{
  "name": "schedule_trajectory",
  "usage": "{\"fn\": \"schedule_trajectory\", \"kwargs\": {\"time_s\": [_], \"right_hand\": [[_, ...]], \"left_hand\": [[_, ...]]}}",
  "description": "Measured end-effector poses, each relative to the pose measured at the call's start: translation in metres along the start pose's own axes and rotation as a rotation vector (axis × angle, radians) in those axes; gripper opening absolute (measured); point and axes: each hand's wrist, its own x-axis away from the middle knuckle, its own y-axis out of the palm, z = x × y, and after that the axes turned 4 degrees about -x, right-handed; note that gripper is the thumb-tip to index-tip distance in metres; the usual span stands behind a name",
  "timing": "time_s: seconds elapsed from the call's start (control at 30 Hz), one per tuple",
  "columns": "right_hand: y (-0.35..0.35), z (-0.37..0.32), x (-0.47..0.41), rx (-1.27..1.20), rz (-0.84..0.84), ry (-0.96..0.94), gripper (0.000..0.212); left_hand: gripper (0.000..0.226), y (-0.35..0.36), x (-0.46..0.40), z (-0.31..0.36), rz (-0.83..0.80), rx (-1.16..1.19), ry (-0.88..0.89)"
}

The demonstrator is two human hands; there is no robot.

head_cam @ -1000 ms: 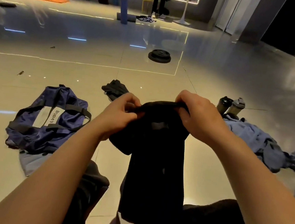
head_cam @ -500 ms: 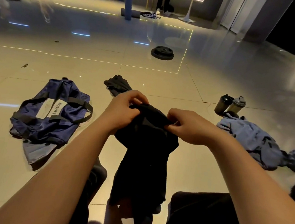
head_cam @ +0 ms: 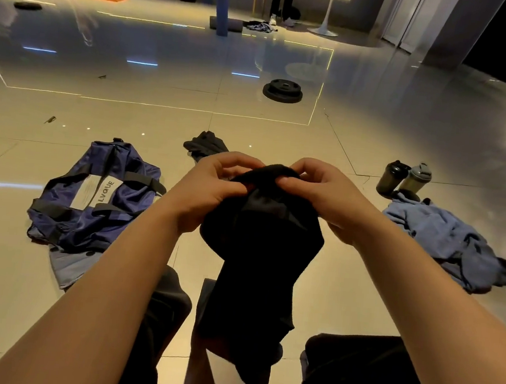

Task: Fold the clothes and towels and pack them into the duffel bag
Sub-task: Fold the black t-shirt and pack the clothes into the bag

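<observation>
A black garment [head_cam: 258, 253] hangs in front of me, bunched at its top edge. My left hand [head_cam: 212, 188] and my right hand [head_cam: 325, 195] pinch that top edge close together, a little above the floor. The navy duffel bag [head_cam: 91, 205] with black straps and a white label lies on the floor to the left, with a grey-blue cloth [head_cam: 68, 264] sticking out from under it. A crumpled blue garment [head_cam: 446, 239] lies on the right. Another dark garment [head_cam: 205, 144] lies on the floor beyond my hands.
Two shaker bottles [head_cam: 404, 179] stand on the floor behind the blue garment. A black weight plate [head_cam: 282, 90] lies farther out. A blue foam roller [head_cam: 222, 11] stands at the back, near a person's legs [head_cam: 282, 1]. My knees in dark trousers are at the bottom.
My hands have drawn closer together along the garment's top edge, gathering it into a tighter bunch. The garment still hangs between my knees.
</observation>
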Motion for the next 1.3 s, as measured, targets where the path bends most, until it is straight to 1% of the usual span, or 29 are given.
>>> {"fn": "schedule_trajectory", "kwargs": {"time_s": [0.03,0.13,0.17,0.23,0.27,0.33,0.37,0.43,0.47,0.53,0.6,0.7,0.77,0.83,0.87,0.93,1.0,1.07,1.1,1.13,1.2,1.3], "right_hand": [[-0.001,-0.001,0.0,-0.003,0.035,-0.017,0.005],[0.0,-0.001,0.001,0.063,0.145,-0.084,0.007],[-0.001,0.0,0.001,0.09,0.195,-0.112,0.008],[-0.006,0.001,0.0,0.156,0.311,-0.17,0.009],[-0.01,0.001,0.0,0.189,0.37,-0.199,0.011],[-0.019,0.002,0.0,0.255,0.475,-0.245,0.012],[-0.024,0.002,0.001,0.305,0.52,-0.266,0.013],[-0.031,0.005,0.003,0.447,0.59,-0.316,0.018],[-0.034,0.006,0.004,0.518,0.614,-0.345,0.02],[-0.036,0.007,0.005,0.621,0.645,-0.398,0.022],[-0.037,0.008,0.004,0.684,0.637,-0.421,0.024],[-0.039,0.01,0.002,0.697,0.562,-0.386,0.027],[-0.039,0.012,0.001,0.669,0.532,-0.344,0.025],[-0.037,0.014,0.001,0.662,0.508,-0.31,0.022],[-0.035,0.014,0.001,0.662,0.492,-0.296,0.023],[-0.029,0.014,0.001,0.624,0.441,-0.271,0.022],[-0.019,0.011,0.001,0.536,0.361,-0.243,0.02],[-0.01,0.008,0.002,0.477,0.288,-0.221,0.02],[-0.007,0.007,0.003,0.45,0.263,-0.213,0.022],[-0.005,0.005,0.003,0.414,0.244,-0.204,0.024],[-0.003,0.004,0.004,0.349,0.206,-0.163,0.032],[-0.004,0.006,0.005,0.365,0.148,-0.083,0.039]], "left_hand": [[0.039,-0.002,0.0,-0.001,-0.062,-0.015,-0.012],[0.054,-0.003,0.0,-0.006,-0.258,-0.052,-0.076],[0.054,-0.001,0.0,-0.009,-0.306,-0.08,-0.1],[0.051,0.001,0.0,-0.014,-0.344,-0.169,-0.143],[0.054,0.003,0.0,-0.017,-0.343,-0.204,-0.16],[0.061,0.004,-0.002,-0.021,-0.293,-0.237,-0.167],[0.057,0.005,-0.004,-0.021,-0.247,-0.238,-0.152],[0.032,0.004,-0.009,-0.019,-0.118,-0.195,-0.102],[0.024,0.002,-0.011,-0.017,-0.051,-0.15,-0.076],[0.024,-0.002,-0.013,-0.011,0.064,-0.043,-0.014],[0.021,-0.007,-0.014,-0.006,0.14,0.007,0.036],[0.015,-0.009,-0.018,-0.009,0.218,-0.047,0.056],[0.015,-0.008,-0.02,-0.013,0.251,-0.137,0.04],[0.015,-0.006,-0.02,-0.016,0.281,-0.295,0.024],[0.018,-0.003,-0.019,-0.016,0.303,-0.353,0.019],[0.031,0.005,-0.017,-0.015,0.321,-0.402,0.044],[0.05,0.016,-0.013,-0.015,0.233,-0.413,0.078],[0.062,0.026,-0.008,-0.015,0.052,-0.33,0.04],[0.06,0.03,-0.006,-0.016,-0.027,-0.267,0.007],[0.054,0.033,-0.006,-0.016,-0.074,-0.22,-0.019],[0.037,0.038,-0.006,-0.017,-0.066,-0.21,-0.015],[0.025,0.042,-0.008,-0.018,0.032,-0.29,0.029]]}}
